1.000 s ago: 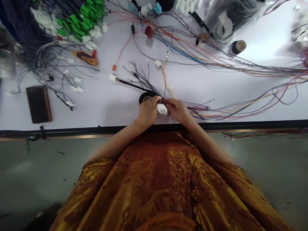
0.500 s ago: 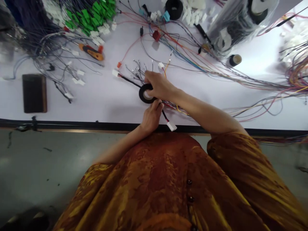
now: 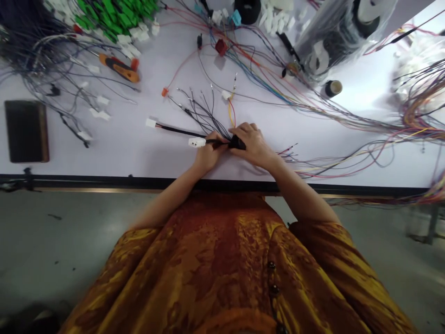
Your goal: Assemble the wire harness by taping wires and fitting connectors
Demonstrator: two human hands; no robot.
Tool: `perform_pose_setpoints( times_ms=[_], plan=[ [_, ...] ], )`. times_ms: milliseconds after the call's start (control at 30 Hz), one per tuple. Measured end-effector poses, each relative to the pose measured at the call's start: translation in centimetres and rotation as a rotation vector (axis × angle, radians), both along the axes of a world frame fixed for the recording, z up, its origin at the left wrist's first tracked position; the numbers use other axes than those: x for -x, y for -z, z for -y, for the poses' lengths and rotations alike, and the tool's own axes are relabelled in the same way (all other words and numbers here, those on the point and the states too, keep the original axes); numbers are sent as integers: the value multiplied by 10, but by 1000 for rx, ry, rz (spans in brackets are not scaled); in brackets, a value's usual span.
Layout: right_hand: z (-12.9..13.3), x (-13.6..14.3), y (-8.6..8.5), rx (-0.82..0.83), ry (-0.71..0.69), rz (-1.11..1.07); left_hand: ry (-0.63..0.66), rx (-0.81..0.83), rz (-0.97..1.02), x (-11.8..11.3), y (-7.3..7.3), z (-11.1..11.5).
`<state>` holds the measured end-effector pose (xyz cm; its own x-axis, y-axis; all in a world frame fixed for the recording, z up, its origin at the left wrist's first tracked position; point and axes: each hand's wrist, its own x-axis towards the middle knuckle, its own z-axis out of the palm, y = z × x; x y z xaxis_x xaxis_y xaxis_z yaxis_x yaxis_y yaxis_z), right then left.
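My left hand (image 3: 207,155) is closed on a wire harness (image 3: 213,121) near the table's front edge. Its thin dark wires fan out toward the back, with bare metal terminals at their ends. Two black-sleeved branches point left, one ending in a small white connector (image 3: 150,123), the other in a larger white connector (image 3: 197,142). Just right of it, my right hand (image 3: 255,146) is closed around a roll of black tape (image 3: 237,142), held against the wires and mostly covered by the fingers. Yellow and red wires (image 3: 231,111) rise behind the right hand to another white connector (image 3: 225,94).
An orange-handled cutter (image 3: 120,68) and a dark wallet-like case (image 3: 27,131) lie at left. Green connectors (image 3: 116,16) are heaped at the back left. Long coloured wires (image 3: 313,107) run rightward. Wrapped tape rolls (image 3: 333,46) stand at the back right, near a small spool (image 3: 333,88).
The tape roll has turned and moved right and down with my right hand. The larger white connector swung from below the hands to the left. My left hand shifted slightly left and up.
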<state>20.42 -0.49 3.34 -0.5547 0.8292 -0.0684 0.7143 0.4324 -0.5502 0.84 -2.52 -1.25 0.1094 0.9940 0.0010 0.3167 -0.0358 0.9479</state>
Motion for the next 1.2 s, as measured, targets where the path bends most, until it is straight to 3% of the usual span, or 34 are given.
perform_pose_setpoints(
  times_ms=[267, 367, 467, 533, 700, 767, 833, 933, 1067, 1133, 1200],
  plan=[
    [-5, 10, -3, -31, -85, 179, 13, -41, -53, -1, 3, 5],
    [15, 29, -11, -89, -143, 231, -3, -43, -74, -2, 6, 3],
    [40, 47, -21, -76, -345, 140, -89, -16, -59, -3, 7, -1],
    [37, 41, -23, -43, -363, 86, -105, 13, -37, -3, 5, -1],
    [-30, -28, -4, -126, 285, 141, 10, 87, 77, 4, -4, 19],
    [-41, -39, 4, -170, 402, 99, 35, 92, 83, 8, -6, 29],
    [-28, -28, 9, -149, 336, 25, 29, 31, 25, 12, -8, 36],
    [13, 15, 16, -36, 134, -62, -16, -133, -101, 17, -12, 40],
    [46, 50, 28, -119, 104, 39, -51, -248, -186, 29, -16, 41],
    [46, 51, 34, -199, 53, 107, -143, -266, -227, 41, -16, 41],
    [44, 47, 40, -253, 3, 151, -327, -273, -259, 56, -15, 39]
  ],
)
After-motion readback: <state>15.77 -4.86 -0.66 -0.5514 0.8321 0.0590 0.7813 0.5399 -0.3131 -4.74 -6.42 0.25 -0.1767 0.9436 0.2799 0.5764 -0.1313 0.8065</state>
